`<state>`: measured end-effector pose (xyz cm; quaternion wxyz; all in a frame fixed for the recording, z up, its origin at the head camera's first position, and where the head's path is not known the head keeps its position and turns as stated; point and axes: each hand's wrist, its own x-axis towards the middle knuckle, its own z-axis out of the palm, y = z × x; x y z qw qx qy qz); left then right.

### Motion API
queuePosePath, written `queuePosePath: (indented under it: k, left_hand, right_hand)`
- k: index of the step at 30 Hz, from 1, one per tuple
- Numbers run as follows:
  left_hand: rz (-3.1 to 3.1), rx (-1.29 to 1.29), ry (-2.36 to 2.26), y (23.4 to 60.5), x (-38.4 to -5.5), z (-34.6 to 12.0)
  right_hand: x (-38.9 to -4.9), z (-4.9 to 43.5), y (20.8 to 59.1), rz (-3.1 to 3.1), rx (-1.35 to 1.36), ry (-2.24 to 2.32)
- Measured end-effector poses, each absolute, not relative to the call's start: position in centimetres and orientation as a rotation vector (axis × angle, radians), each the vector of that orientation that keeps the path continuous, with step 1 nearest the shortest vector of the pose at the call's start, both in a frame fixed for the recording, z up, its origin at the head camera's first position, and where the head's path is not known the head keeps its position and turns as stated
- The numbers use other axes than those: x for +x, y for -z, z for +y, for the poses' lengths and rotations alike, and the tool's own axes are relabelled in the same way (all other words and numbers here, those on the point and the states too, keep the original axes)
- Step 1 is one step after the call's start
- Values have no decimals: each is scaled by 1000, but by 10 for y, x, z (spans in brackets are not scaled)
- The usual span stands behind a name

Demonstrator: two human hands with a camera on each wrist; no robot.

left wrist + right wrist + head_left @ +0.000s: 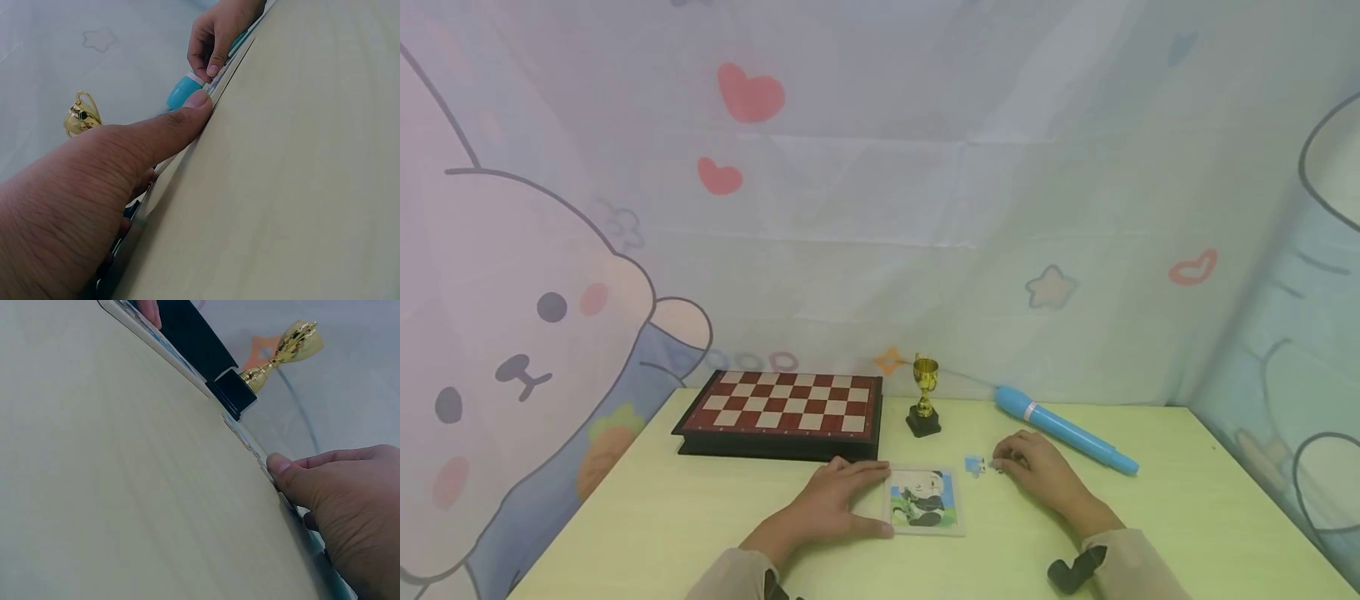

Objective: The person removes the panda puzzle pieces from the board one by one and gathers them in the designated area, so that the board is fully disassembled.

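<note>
A panda jigsaw puzzle [922, 500] in a pale square frame lies flat on the table. My left hand [835, 510] rests at its left side, thumb by the near corner and fingers by the far corner, fairly straight. To the right of the frame lies a loose blue and white puzzle piece [974, 465]. Just beyond it my right hand [1033, 468] pinches another small puzzle piece [995, 466] at the tabletop, mostly hidden by the fingertips. In the right wrist view the thumb and index finger of the right hand [350, 500] meet low at the table surface.
Behind the left hand sits a red and white chessboard box [790, 408]. A small gold trophy [925, 392] on a black base stands behind the puzzle. A blue pen-shaped tube [1067, 430] lies beyond the right hand. A printed cloth [880, 208] hangs behind the yellow table [700, 500].
</note>
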<state>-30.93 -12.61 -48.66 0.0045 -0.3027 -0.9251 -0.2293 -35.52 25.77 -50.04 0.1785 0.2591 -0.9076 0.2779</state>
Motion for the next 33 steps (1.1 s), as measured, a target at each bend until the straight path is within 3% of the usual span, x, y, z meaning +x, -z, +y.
queuePosePath:
  k: [33]
  left_hand:
    - [-2902,-942,737,486,-310,-126]
  right_hand:
    - [-352,243,498,-2327,812,-622]
